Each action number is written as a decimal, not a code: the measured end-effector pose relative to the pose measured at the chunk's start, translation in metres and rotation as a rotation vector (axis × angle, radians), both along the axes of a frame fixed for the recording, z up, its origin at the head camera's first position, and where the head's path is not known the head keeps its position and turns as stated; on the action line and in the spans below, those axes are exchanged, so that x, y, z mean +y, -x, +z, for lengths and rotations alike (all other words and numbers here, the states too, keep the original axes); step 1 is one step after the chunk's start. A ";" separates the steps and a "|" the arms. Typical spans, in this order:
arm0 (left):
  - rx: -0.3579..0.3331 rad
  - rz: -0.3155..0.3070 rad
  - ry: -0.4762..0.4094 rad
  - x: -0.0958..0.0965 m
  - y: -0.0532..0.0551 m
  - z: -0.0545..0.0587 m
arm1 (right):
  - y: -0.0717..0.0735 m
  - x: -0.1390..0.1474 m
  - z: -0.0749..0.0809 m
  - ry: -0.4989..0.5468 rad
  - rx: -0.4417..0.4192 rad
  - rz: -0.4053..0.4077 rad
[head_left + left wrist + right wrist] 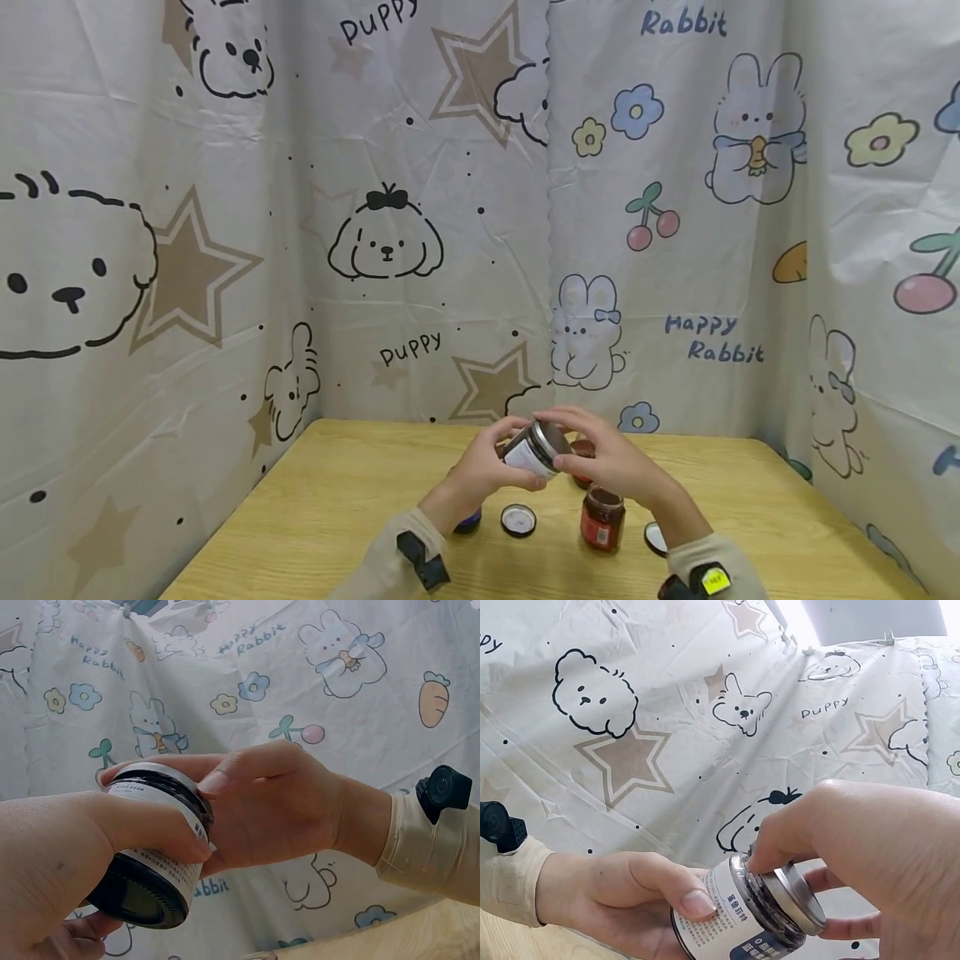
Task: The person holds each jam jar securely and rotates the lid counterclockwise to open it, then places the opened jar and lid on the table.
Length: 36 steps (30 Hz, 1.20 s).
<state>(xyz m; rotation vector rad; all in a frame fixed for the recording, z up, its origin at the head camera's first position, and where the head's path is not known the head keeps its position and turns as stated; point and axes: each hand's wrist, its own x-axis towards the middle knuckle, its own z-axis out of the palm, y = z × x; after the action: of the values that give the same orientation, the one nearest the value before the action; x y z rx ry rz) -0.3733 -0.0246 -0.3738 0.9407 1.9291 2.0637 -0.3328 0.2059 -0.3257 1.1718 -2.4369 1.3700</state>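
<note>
Above the table, my left hand (480, 467) grips a dark glass jar (524, 457) with a white label, tilted with its top toward the right. My right hand (618, 458) holds the silver lid (801, 898) at the jar's mouth, thumb and fingers around its edge. Dark contents show through the glass below the lid in the right wrist view. Whether the lid is fully seated cannot be told. The jar's dark base (142, 892) faces the camera in the left wrist view.
On the wooden table (337, 492), a red-labelled jar (602, 521) stands uncovered. Another reddish jar (582, 458) is partly behind my right hand. One upturned lid (518, 520) lies mid-table, another lid (655, 538) by my right forearm. A blue object (468, 523) shows beneath my left wrist.
</note>
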 end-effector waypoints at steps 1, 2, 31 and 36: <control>-0.002 -0.007 -0.010 0.000 0.000 0.000 | 0.000 0.000 0.000 0.005 0.000 0.010; -0.002 -0.011 -0.016 0.000 0.000 0.000 | 0.000 0.000 0.000 0.009 0.001 0.019; 0.012 -0.051 -0.030 0.001 -0.004 0.004 | 0.000 -0.006 -0.002 0.057 0.074 -0.030; 0.009 -0.049 -0.029 0.000 -0.004 0.003 | -0.002 -0.004 0.000 0.026 0.020 -0.025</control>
<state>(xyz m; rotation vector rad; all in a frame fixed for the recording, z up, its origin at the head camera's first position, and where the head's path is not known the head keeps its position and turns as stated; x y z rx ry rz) -0.3697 -0.0246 -0.3706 0.9950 1.8666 2.0685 -0.3309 0.2024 -0.3253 1.1392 -2.4046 1.3726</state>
